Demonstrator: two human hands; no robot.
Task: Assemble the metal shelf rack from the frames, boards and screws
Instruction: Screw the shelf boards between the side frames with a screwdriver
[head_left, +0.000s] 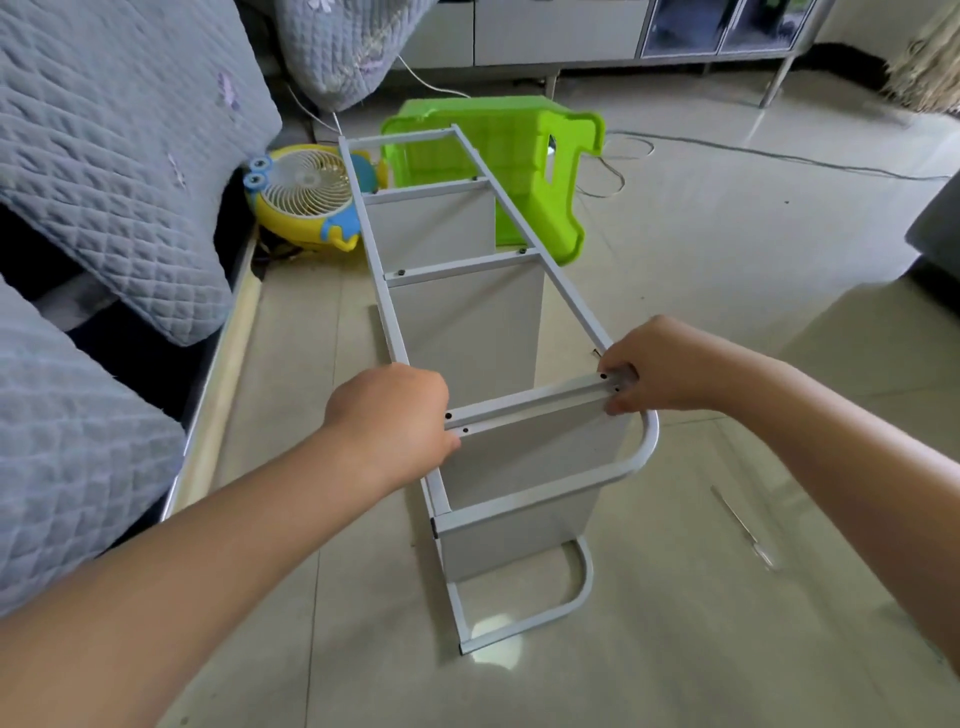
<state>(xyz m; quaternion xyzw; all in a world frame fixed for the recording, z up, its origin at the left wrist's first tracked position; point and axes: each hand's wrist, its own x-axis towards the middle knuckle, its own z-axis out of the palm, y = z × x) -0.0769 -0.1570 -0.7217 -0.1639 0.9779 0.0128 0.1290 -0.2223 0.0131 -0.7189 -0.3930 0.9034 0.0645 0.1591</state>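
Observation:
The white metal rack (530, 478) lies on its side on the tiled floor, its upper side frame (375, 249) running away from me. Several white boards stand between the frames, two of them at the far end fixed with dark screws (401, 272). A nearer board (524, 408) sits level with the upper frame, its top edge showing open screw holes. My left hand (389, 415) grips the board's left end at the frame rail. My right hand (652, 366) grips its right end, fingers curled round the board and rail.
A thin metal tool (743, 527) lies on the floor to the right of the rack. Behind the rack stand a green plastic stool (524, 171) and a yellow fan (306, 192). A grey quilted sofa (104, 182) borders the left. Cables cross the floor at the back.

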